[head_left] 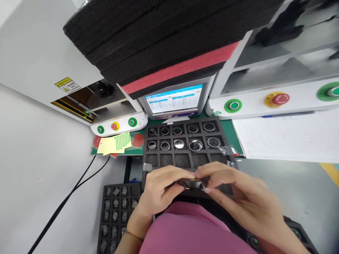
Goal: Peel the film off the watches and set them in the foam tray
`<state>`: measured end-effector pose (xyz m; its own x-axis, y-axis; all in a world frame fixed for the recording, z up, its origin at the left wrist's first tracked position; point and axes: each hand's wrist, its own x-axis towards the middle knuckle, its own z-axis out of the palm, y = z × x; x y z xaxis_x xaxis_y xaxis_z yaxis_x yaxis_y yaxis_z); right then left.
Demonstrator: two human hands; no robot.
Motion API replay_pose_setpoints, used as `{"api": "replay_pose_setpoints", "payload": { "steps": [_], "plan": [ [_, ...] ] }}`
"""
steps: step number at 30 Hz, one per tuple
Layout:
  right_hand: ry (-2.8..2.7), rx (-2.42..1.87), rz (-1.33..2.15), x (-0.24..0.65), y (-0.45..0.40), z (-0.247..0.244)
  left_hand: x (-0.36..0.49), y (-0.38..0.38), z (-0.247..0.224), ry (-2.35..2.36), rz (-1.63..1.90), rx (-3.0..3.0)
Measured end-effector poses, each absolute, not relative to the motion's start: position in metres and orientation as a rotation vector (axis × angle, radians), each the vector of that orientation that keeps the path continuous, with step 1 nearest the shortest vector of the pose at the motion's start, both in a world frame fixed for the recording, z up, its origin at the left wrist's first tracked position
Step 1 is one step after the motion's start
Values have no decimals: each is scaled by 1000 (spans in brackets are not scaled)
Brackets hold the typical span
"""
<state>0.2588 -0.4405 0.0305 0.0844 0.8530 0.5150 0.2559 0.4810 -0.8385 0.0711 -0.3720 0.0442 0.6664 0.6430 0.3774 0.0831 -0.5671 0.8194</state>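
Observation:
Between my two hands, just above the near edge of a black foam tray (182, 160), is a dark watch case (194, 183) without a strap, seen edge-on. My left hand (161, 187) pinches its left end between thumb and fingers. On the opposite end, the thumb and fingers of my right hand (238, 192) are closed too. The foam tray's two far rows hold several round watch cases (195, 145) in its compartments. The watch case's face cannot be made out from this angle.
A monitor (174, 100) stands behind the tray, under a stack of black foam (159, 42). Machines with green buttons (233, 105) and a red emergency stop (280, 98) flank it. Sticker sheets (123, 141) lie left, papers (280, 137) right. Another parts tray (106, 190) sits lower left.

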Motion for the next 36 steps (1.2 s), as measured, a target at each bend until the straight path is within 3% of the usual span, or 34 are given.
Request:
{"api": "replay_pose_setpoints", "payload": {
  "steps": [15, 24, 36],
  "plan": [
    [-1405, -880, 264, 249, -437, 23, 77, -373, 36, 544, 934, 1974],
    [-1528, -903, 565, 266, -437, 30, 77, -369, 38, 560, 878, 1968],
    [-1289, -941, 353, 244, -432, 19, 78, -371, 36, 600, 1026, 2066]
  ]
}}
